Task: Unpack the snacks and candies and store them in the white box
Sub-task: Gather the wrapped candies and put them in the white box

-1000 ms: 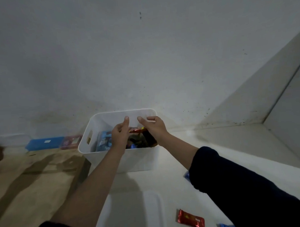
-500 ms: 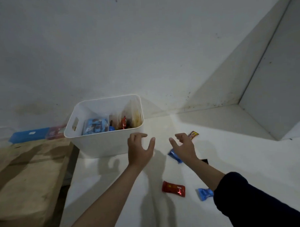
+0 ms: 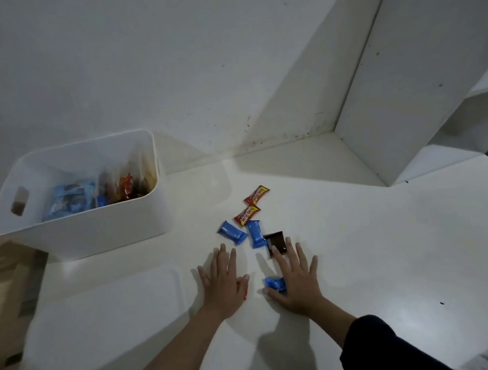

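The white box [image 3: 106,234] stands at the left on the white counter, with blue and red snack packs inside. Loose candies lie to its right: two red-and-yellow bars [image 3: 256,195] [image 3: 246,215], two blue packs [image 3: 232,232] [image 3: 256,234] and a dark brown square pack [image 3: 275,243]. My left hand [image 3: 222,282] lies flat with spread fingers over a red candy [image 3: 245,295], only its edge showing. My right hand [image 3: 296,282] is flat beside it, fingers straight, its thumb touching a blue pack [image 3: 274,284] and its fingertips at the brown pack.
The box's white lid [image 3: 109,314] lies flat in front of the box, left of my left hand. A wooden surface [image 3: 7,265] borders the counter's left edge. A white wall and a white cabinet panel [image 3: 400,96] close the back and right.
Both hands left the box, came down and right, and now lie flat on the counter over the loose candies. The view has tilted down and right.
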### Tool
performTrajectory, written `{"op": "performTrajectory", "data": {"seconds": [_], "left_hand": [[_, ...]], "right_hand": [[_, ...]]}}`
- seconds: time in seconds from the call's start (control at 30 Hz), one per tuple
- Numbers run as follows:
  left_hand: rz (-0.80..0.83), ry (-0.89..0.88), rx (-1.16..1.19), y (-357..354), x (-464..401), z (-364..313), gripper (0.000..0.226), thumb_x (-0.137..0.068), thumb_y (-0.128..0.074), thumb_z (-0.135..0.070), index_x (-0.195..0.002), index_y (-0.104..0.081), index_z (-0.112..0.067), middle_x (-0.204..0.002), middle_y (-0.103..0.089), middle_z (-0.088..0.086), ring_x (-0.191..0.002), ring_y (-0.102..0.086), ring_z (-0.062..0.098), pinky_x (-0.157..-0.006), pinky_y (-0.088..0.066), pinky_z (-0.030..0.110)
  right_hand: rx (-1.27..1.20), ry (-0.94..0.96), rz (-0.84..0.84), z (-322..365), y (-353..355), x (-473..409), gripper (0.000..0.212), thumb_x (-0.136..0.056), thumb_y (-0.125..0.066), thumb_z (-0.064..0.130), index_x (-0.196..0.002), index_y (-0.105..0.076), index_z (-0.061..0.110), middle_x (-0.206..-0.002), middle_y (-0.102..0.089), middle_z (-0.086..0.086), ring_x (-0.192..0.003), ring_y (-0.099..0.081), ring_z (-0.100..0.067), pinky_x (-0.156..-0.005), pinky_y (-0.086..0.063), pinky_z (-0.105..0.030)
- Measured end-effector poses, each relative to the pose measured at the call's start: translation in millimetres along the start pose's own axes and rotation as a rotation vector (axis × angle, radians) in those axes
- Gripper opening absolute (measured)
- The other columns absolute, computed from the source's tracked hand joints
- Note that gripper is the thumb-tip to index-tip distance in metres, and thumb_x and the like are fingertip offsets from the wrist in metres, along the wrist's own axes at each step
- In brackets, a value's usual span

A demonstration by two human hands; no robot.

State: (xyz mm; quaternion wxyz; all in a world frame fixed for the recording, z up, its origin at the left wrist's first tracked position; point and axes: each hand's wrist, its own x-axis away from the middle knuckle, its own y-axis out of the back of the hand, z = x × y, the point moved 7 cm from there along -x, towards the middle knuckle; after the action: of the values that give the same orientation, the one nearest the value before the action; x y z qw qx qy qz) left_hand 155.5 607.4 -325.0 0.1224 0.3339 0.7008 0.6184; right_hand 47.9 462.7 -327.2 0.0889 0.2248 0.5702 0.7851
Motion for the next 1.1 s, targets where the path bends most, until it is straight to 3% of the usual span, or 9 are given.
{"op": "performTrajectory", "data": {"seconds": [0.1,0.17,0.23,0.43,0.53,0.67,0.83,1.0,1.1], "left_hand": [[0.010,0.004,-0.052,1,-19,-2,0.069,-0.081,-0.035,-0.049,-0.140,-0.038,-0.014,-0.144,-0.045,0.016,-0.129,-0.048,0.035,-0.085,-0.041,0.069],[-0.006,0.033,-0.042,5,-35,-2,0.067,-0.082,-0.035,-0.048,-0.142,-0.034,-0.017,-0.147,-0.042,0.015,-0.135,-0.039,0.034,-0.085,-0.041,0.070],[-0.063,0.034,-0.023,12,-54,-3,0.064,-0.085,-0.033,-0.046,-0.144,-0.030,-0.022,-0.151,-0.034,0.013,-0.138,-0.026,0.031,-0.088,-0.037,0.071],[-0.068,0.011,-0.069,19,-108,-6,0.057,-0.094,-0.022,-0.048,-0.149,-0.022,-0.030,-0.158,-0.021,0.004,-0.142,-0.027,0.032,-0.094,-0.032,0.073],[-0.080,0.008,-0.042,19,-121,-7,0.062,-0.094,-0.010,-0.058,-0.144,-0.033,-0.029,-0.154,-0.032,0.001,-0.139,-0.033,0.033,-0.094,-0.033,0.074],[-0.132,0.074,0.034,20,-118,-9,0.078,-0.079,-0.033,-0.075,-0.139,-0.043,-0.026,-0.150,-0.038,-0.003,-0.139,-0.033,0.028,-0.100,-0.029,0.066],[-0.290,0.100,0.193,23,-112,-16,0.068,-0.077,-0.054,-0.058,-0.126,-0.055,-0.012,-0.131,-0.058,0.003,-0.114,-0.055,0.028,-0.093,-0.043,0.044],[-0.426,0.162,0.250,30,-99,-32,0.046,-0.066,-0.057,-0.041,-0.102,-0.062,-0.012,-0.100,-0.066,0.001,-0.089,-0.061,0.028,-0.071,-0.048,0.035],[-0.401,0.138,0.180,30,-93,-39,0.053,-0.064,-0.052,-0.037,-0.111,-0.064,-0.014,-0.093,-0.065,0.003,-0.078,-0.060,0.026,-0.059,-0.049,0.033]], "right_hand": [[0.032,0.116,-0.037,5,8,-29,0.091,-0.076,-0.031,0.081,-0.147,0.011,0.041,-0.157,0.016,-0.006,-0.145,0.010,-0.034,-0.108,0.006,-0.062],[0.079,0.175,-0.038,2,15,-54,0.091,-0.077,-0.032,0.080,-0.151,-0.009,0.033,-0.159,-0.008,-0.010,-0.144,-0.013,-0.038,-0.105,-0.015,-0.068],[0.132,0.260,-0.029,-2,21,-81,0.092,-0.076,-0.034,0.081,-0.151,-0.015,0.029,-0.158,-0.015,-0.011,-0.142,-0.022,-0.040,-0.100,-0.025,-0.072],[0.197,0.480,0.009,1,46,-161,0.122,-0.062,-0.043,0.087,-0.148,0.016,0.026,-0.160,0.008,-0.012,-0.145,0.007,-0.041,-0.106,-0.003,-0.072],[0.220,0.506,0.073,2,53,-193,0.128,-0.055,-0.053,0.084,-0.148,0.016,0.030,-0.159,0.016,-0.006,-0.143,0.019,-0.039,-0.106,0.006,-0.069],[0.197,0.593,0.072,1,52,-204,0.114,-0.053,-0.058,0.080,-0.147,-0.010,0.036,-0.159,-0.007,-0.002,-0.144,0.005,-0.040,-0.106,0.000,-0.070],[-0.022,0.591,-0.163,-10,59,-182,0.075,-0.060,-0.054,0.078,-0.119,-0.055,0.031,-0.124,-0.054,0.000,-0.124,-0.038,-0.034,-0.099,-0.032,-0.055],[-0.083,0.431,-0.344,-17,57,-151,0.042,-0.067,-0.060,0.059,-0.096,-0.062,0.028,-0.093,-0.060,0.001,-0.081,-0.051,-0.026,-0.069,-0.041,-0.034],[0.016,0.377,-0.301,-18,54,-140,0.034,-0.064,-0.061,0.050,-0.087,-0.056,0.026,-0.084,-0.057,0.000,-0.070,-0.052,-0.026,-0.055,-0.038,-0.031]]}}
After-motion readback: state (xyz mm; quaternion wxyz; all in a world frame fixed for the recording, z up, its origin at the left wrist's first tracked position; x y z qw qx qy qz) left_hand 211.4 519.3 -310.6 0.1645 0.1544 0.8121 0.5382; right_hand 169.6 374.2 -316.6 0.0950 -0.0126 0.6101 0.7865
